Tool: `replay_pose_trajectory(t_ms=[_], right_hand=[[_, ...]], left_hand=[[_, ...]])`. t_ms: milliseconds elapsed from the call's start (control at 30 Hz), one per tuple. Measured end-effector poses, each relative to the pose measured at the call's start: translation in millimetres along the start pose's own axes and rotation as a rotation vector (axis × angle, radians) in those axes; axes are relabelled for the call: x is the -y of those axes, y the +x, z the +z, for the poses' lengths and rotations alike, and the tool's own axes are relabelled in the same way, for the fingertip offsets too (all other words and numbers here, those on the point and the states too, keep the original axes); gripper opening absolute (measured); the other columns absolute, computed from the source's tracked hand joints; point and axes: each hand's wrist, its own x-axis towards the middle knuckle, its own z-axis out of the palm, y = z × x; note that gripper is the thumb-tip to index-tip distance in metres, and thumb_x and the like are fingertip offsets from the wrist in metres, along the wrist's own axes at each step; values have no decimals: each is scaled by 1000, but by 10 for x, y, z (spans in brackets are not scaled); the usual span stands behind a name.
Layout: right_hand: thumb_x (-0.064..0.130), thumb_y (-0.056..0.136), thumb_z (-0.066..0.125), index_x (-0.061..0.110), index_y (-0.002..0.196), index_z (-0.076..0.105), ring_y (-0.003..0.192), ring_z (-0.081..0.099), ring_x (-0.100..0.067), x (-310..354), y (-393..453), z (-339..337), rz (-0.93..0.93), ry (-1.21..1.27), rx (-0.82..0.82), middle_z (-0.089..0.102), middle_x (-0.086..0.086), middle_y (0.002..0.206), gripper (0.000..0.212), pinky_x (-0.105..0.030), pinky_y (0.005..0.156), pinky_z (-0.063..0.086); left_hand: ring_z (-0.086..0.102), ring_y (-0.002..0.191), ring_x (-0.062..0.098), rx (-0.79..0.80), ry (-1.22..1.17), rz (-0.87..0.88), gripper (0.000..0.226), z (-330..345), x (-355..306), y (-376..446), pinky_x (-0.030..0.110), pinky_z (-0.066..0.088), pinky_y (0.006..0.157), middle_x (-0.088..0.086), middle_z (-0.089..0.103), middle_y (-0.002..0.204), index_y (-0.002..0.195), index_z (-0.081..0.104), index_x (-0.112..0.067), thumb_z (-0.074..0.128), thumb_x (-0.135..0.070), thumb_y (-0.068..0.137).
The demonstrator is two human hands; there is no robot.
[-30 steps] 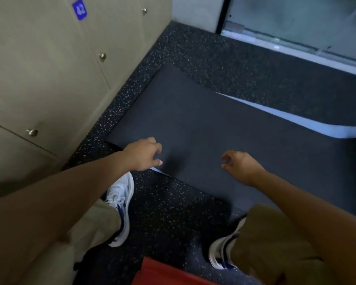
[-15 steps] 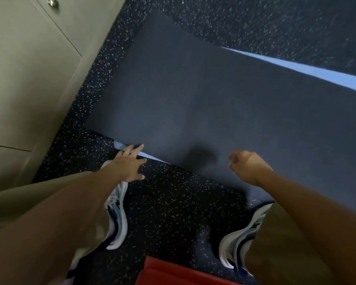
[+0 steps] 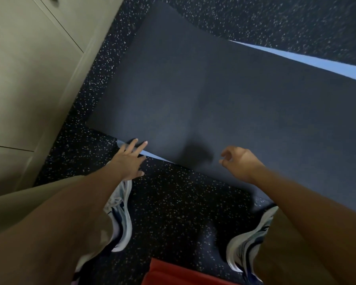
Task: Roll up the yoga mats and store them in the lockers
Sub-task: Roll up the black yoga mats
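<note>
Speckled black floor (image 3: 173,202) underfoot, cut off on every side. Dark mat (image 3: 214,95) spread flat across the middle, its right end out of frame, its near right corner hidden behind the right forearm. Blue mat (image 3: 308,60) mostly buried beneath the dark one: only a long wedge along the far edge and a thin sliver at the near edge showed. Beige lockers (image 3: 25,68) along the left, doors closed, tops cropped, one knob half cut by the upper border. Bare forearms reached in from the bottom corners. Two white-and-navy shoes (image 3: 121,219) stood on the floor short of the mat, each partly covered by khaki shorts. Red thing (image 3: 173,272) at the bottom edge, too cropped to identify. Left hand (image 3: 130,159) spread wide, fingers straight, tips over the blue sliver at the near left corner; whether touching, could not tell. Right hand (image 3: 238,161) over the near edge of the dark mat, fingers loosely curled, holding nothing, its shadow blurred on the mat beside it.
</note>
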Motion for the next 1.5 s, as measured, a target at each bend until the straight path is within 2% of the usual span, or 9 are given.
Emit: replay_pose_trajectory(t_ms=[300, 567, 700, 800, 933, 1100, 1200, 1367, 1500], right_hand=[[33, 98, 63, 21, 124, 63, 106, 63, -25, -104, 26, 60, 15, -16, 8, 66, -6, 123, 29, -34, 94, 51], [35, 99, 62, 22, 124, 62, 107, 62, -24, -133, 82, 99, 21, -23, 32, 65, -5, 124, 29, -36, 94, 51], [36, 98, 62, 23, 125, 62, 105, 64, -23, -105, 98, 119, 27, -10, 34, 65, -5, 123, 30, -39, 96, 53], [35, 99, 61, 23, 125, 62, 104, 64, -24, -87, 46, 147, 57, 12, 58, 64, -6, 123, 29, -38, 95, 54], [36, 100, 62, 21, 134, 56, 108, 61, -25, -13, -190, 233, 89, 95, 91, 62, -8, 129, 38, -36, 97, 51], [44, 98, 63, 42, 157, 17, 110, 66, -30, 67, -549, 381, 197, 540, 65, 60, -14, 138, 74, -44, 96, 55], [45, 104, 54, 43, 161, -1, 105, 67, -30, 213, -831, 302, 281, 962, 36, 48, -17, 151, 79, -43, 91, 58], [53, 101, 53, 31, 163, 11, 108, 63, -31, 288, -1025, 82, 322, 1567, -28, 41, -11, 154, 78, -43, 82, 57], [26, 96, 72, 18, 160, 16, 117, 63, -37, 251, -1074, -91, 485, 1703, -443, 49, -15, 142, 85, -49, 97, 55]], left_hand=[[-4, 157, 30, -125, -62, 46, 66, -6, 25, -4, 47, 16, 124, 2, -6, 171, 153, 34, -21, 54, -52, 99], [-19, 155, 35, -44, 215, -40, 90, 105, 12, 42, 53, 10, 124, 11, -33, 164, 163, 0, -19, 36, -70, 99], [-16, 156, 33, -146, 243, -29, 93, 134, 13, -1, 50, 8, 126, 15, -33, 164, 163, 1, -11, 35, -70, 99], [-4, 157, 31, -316, 258, 72, 80, 36, 65, -113, 47, 8, 126, 18, -17, 168, 161, 17, -5, 34, -59, 104], [39, 145, 29, -606, 136, 185, 59, -254, 170, -356, 43, 24, 121, 16, 38, 160, 139, 58, -2, 63, -41, 94], [63, 112, 35, -864, 107, 273, 51, -946, 181, -662, 43, 36, 107, 19, 67, 124, 110, 71, 4, 89, -23, 71], [65, 99, 34, -1014, 83, 413, 25, -1390, 167, -833, 41, 41, 99, 15, 69, 110, 101, 72, 2, 79, -5, 78], [61, 92, 26, -993, 109, 560, 17, -1966, 70, -1160, 41, 52, 84, 8, 67, 102, 96, 70, -4, 65, 7, 84], [61, 86, 24, -1013, 60, 596, 30, -2296, -41, -1458, 39, 56, 76, 6, 68, 99, 93, 71, -4, 70, 17, 72]])
